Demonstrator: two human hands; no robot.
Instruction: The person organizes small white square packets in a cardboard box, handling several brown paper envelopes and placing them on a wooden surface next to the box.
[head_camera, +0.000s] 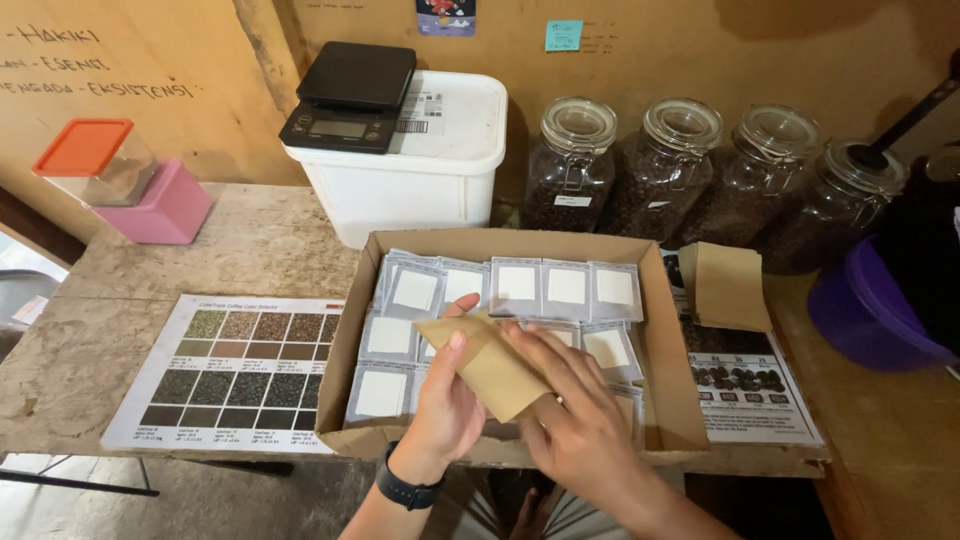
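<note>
A small brown paper envelope (492, 364) is held in both hands just above the near half of an open cardboard box (668, 340). Its long axis runs on a slant, from upper left near the left thumb down to lower right under the right hand's fingers. The left hand (447, 405) holds it from the left and below, thumb pressed on the front face near the upper corner and the other fingers hidden behind the paper. The right hand (580, 420) comes in from the right, its fingers (530, 350) laid flat and close together across the envelope's right edge; whether the thumb pinches underneath cannot be seen. Both hands touch it, so neither is nearer. A dark watch (405, 490) sits on the left wrist.

Directly beneath, the box is filled with rows of silvery pouches with white labels (515, 285), standing close together, so little free room shows inside it. The box walls rise on all sides, the near wall just below the wrists.

On the counter (250, 250), a colour chart of coffee samples (240, 375) lies just left of the box, and another printed sheet (745, 385) lies to its right, with a stack of brown envelopes (728, 285) near the box's far right corner. Behind stand a white bin (420, 180) carrying a black scale (350, 95), four glass jars of coffee beans (660, 170), and at the right a purple bowl (860, 320). A pink container with an orange-lidded box (120, 185) stands far left.
</note>
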